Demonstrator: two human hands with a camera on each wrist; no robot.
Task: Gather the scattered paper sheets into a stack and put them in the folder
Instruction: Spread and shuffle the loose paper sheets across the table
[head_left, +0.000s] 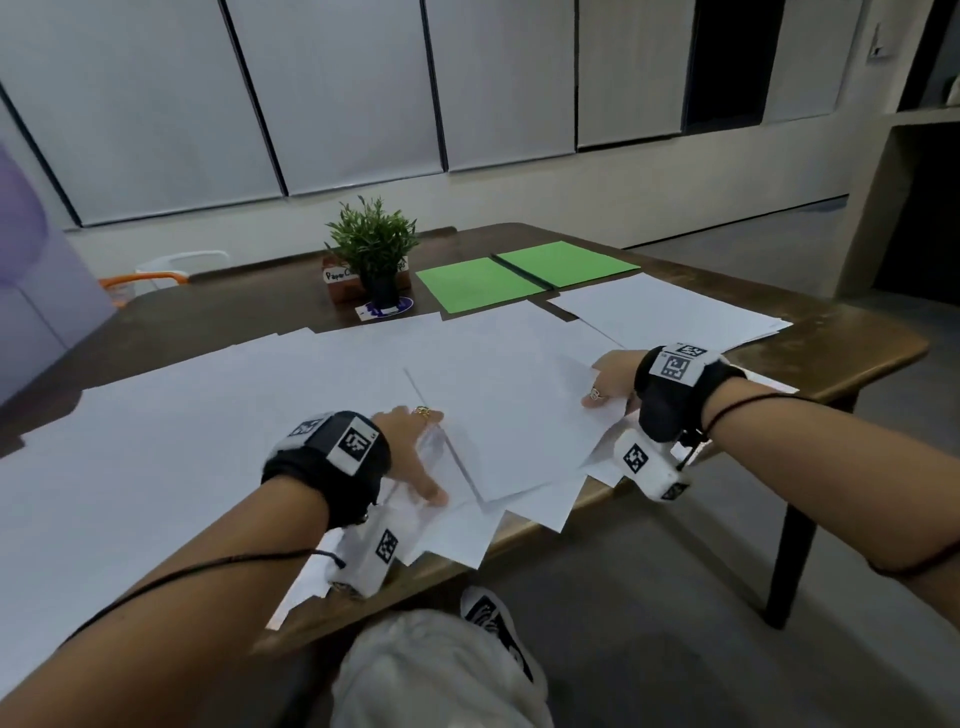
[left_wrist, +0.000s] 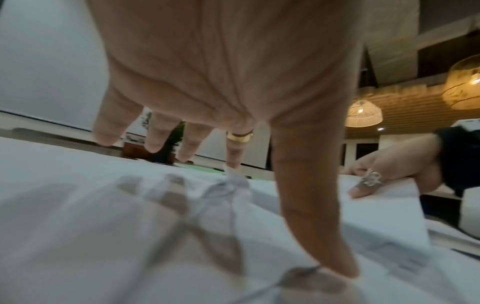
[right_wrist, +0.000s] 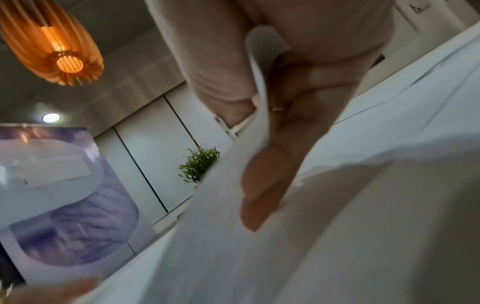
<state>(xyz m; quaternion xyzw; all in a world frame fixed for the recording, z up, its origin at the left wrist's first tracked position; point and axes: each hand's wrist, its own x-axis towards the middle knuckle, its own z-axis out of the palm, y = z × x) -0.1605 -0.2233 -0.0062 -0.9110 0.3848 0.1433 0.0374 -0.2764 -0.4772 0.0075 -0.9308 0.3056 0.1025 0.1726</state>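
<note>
The room is dimly lit in the head view, and the colours look grey and flat. The white paper sheets (head_left: 208, 415) are the brightest part, and soft shadows are cast on them under the left hand (head_left: 415, 452). Straight lines of the wall are bent near the edges by the wide lens. In the left wrist view, warm yellow light is given by woven lamps (left_wrist: 363, 113) far behind, while the palm close up is blurred. Finger shadows are seen on the paper. In the right wrist view, an orange lamp (right_wrist: 52, 45) glows brightly overhead, and the near paper is smeared and out of focus.
</note>
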